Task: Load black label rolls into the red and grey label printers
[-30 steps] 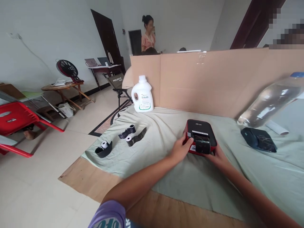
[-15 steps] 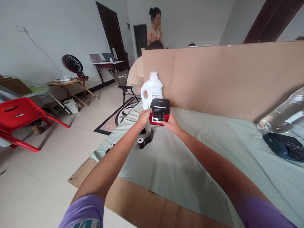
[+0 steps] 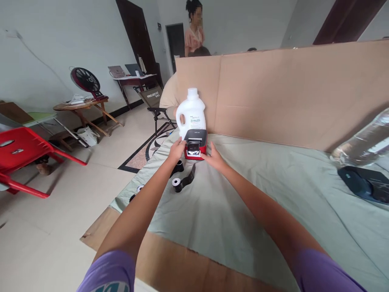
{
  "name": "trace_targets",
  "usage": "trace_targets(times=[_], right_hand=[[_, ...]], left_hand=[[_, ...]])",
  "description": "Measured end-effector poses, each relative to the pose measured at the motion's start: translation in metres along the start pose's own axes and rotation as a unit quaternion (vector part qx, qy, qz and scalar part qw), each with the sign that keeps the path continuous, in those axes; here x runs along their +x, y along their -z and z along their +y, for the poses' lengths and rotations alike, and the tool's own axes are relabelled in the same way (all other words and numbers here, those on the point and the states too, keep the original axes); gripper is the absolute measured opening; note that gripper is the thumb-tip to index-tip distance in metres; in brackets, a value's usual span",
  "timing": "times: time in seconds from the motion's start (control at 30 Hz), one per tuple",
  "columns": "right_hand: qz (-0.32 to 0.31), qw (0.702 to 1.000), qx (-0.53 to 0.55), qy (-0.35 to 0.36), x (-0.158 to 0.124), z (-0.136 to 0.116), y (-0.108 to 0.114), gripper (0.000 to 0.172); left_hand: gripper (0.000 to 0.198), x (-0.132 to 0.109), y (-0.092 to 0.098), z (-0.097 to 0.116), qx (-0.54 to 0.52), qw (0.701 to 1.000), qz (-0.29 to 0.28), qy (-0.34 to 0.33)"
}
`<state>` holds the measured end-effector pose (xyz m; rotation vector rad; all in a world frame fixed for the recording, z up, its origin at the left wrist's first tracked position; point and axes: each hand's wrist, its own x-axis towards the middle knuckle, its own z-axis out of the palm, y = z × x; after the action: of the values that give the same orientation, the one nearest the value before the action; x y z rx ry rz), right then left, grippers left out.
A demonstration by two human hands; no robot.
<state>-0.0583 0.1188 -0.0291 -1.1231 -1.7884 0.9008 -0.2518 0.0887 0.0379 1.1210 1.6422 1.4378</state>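
A small red and black printer [image 3: 195, 144] stands on the pale green cloth [image 3: 243, 202], just in front of a white jug [image 3: 191, 113]. My left hand [image 3: 176, 149] is closed on the printer's left side. My right hand [image 3: 213, 157] rests against its right side with the fingers loosely spread. Black ribbon rolls [image 3: 181, 181] lie on the cloth just below my left forearm.
A cardboard wall [image 3: 288, 93] runs along the back of the cloth. A clear plastic bottle [image 3: 361, 142] and a dark flat device [image 3: 363, 184] sit at the right. A red chair [image 3: 21, 158], a round table with a fan [image 3: 82, 81] and a standing person [image 3: 193, 34] are beyond.
Both hands carried the printer from the near right of the cloth to the far left and set it down in front of the white jug. My right hand's grip has loosened.
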Motion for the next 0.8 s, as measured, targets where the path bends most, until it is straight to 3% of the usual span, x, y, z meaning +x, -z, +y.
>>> trace_targets(times=[0.1,0.13,0.2,0.23,0.3,0.37,0.43,0.5,0.6,0.7,0.8], right_hand=[[0.018,0.997,-0.059,-0.037,-0.046,0.02,0.057,0.085],[0.039,0.995,-0.088,-0.029,-0.066,0.029,0.085,0.078],[0.093,0.981,-0.17,-0.024,-0.111,0.051,0.151,0.069],[0.131,0.968,-0.215,-0.02,-0.134,0.06,0.188,0.066],[0.221,0.924,-0.311,-0.035,-0.179,0.075,0.26,0.06],[0.319,0.854,-0.395,-0.117,-0.214,0.081,0.323,0.061],[0.38,0.793,-0.429,-0.205,-0.235,0.081,0.369,0.071],[0.372,0.772,-0.433,-0.279,-0.243,0.079,0.397,0.085],[0.295,0.782,-0.408,-0.367,-0.241,0.077,0.416,0.098],[0.271,0.787,-0.39,-0.394,-0.238,0.074,0.421,0.101],[0.29,0.782,-0.399,-0.381,-0.239,0.063,0.407,0.103]], left_hand=[[0.045,-0.047,-0.011,-0.001,0.058,0.983,0.023,-0.17],[0.048,-0.069,-0.017,-0.006,0.082,0.973,-0.002,-0.217],[0.049,-0.117,-0.032,-0.019,0.169,0.936,-0.116,-0.285],[0.049,-0.14,-0.04,-0.026,0.229,0.898,-0.205,-0.315],[0.053,-0.181,-0.056,-0.039,0.331,0.789,-0.351,-0.381],[0.055,-0.21,-0.07,-0.047,0.389,0.708,-0.416,-0.417],[0.057,-0.226,-0.081,-0.049,0.412,0.667,-0.441,-0.436],[0.061,-0.232,-0.086,-0.048,0.419,0.649,-0.453,-0.444],[0.064,-0.236,-0.086,-0.047,0.432,0.638,-0.455,-0.447],[0.064,-0.239,-0.083,-0.047,0.442,0.633,-0.451,-0.448],[0.063,-0.242,-0.082,-0.047,0.439,0.635,-0.444,-0.455]])
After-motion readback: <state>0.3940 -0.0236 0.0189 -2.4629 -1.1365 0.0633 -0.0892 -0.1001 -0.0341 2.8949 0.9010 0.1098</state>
